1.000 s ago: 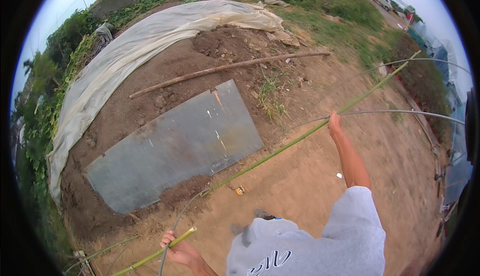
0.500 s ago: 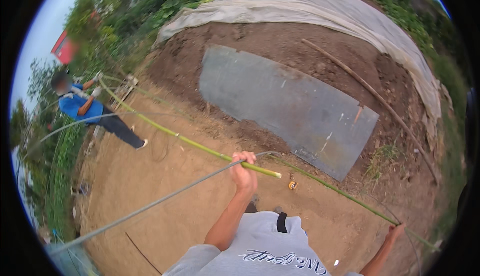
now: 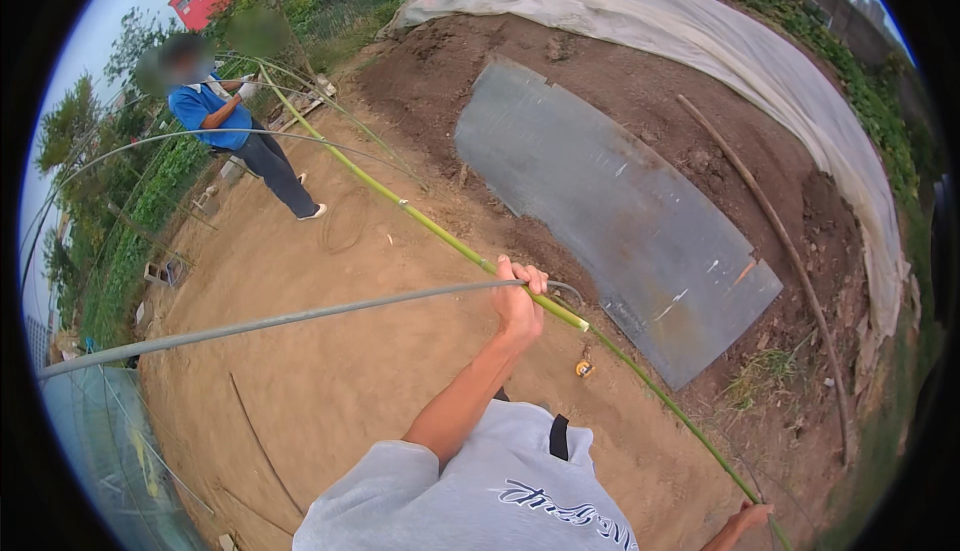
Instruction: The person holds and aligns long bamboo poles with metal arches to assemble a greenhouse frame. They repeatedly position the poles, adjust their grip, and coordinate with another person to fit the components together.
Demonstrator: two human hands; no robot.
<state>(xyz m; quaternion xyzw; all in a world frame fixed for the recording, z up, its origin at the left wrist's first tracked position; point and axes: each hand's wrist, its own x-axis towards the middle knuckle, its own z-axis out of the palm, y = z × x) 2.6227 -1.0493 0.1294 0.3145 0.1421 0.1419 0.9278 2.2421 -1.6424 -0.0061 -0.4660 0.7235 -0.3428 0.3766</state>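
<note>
Against the frame half a second earlier, the view had turned slightly further toward the person's left: the co-worker in the blue shirt (image 3: 215,111) stood higher and nearer the upper left rim, and the grey metal sheet (image 3: 610,201) had shifted toward the centre. The raised hand kept its place on the pole, and the pole's line across the ground was much the same.

The left hand (image 3: 520,301) was clenched around the green bamboo pole (image 3: 420,219), fingers wrapped over the top, close to the pole's cut end. A thinner green cane (image 3: 665,406) continued from that point down to the right. A grey arched pipe (image 3: 280,323) met the same hand from the left; whether the hand also clasped it could not be told. The right hand (image 3: 748,521) sat at the lower rim, touching the thin cane, but its closure could not be determined.

The left arm was bare, raised forward from the grey sleeve with the elbow bent and the forearm rising to the pole. The pole ran diagonally from this hand up to the co-worker, who held its far end at chest height. It hung above bare brown soil, beside the metal sheet lying on the mound (image 3: 700,141), with pale sheeting (image 3: 700,31) behind.
</note>
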